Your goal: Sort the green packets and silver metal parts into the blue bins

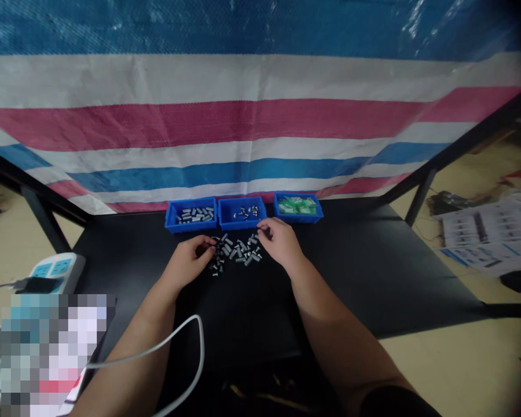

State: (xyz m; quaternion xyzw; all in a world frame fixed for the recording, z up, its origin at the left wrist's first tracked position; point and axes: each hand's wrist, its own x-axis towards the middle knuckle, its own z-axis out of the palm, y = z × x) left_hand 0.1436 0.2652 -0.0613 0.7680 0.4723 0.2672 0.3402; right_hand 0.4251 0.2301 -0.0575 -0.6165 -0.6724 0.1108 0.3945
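A loose pile of small metal parts, short silvery cylinders [227,250] and small screws [217,267], lies on the black tabletop between my hands. My left hand [190,259] is at the pile's left edge, thumb and forefinger curled close together. At the upper right of the pile, by the front of the middle blue bin [242,224], my right hand [278,238] has its fingertips pinched. Anything in either pinch is too small to make out. Several screws sit in that middle bin. The left blue bin [191,227] holds silvery cylinders.
A third blue bin [298,219] with green-and-clear packets stands on the right. A striped tarp [252,121] hangs behind the table [351,266]. At left are a power strip [72,269] and a blurred-out flat item [56,353]. A white cable [201,341] loops across my left forearm.
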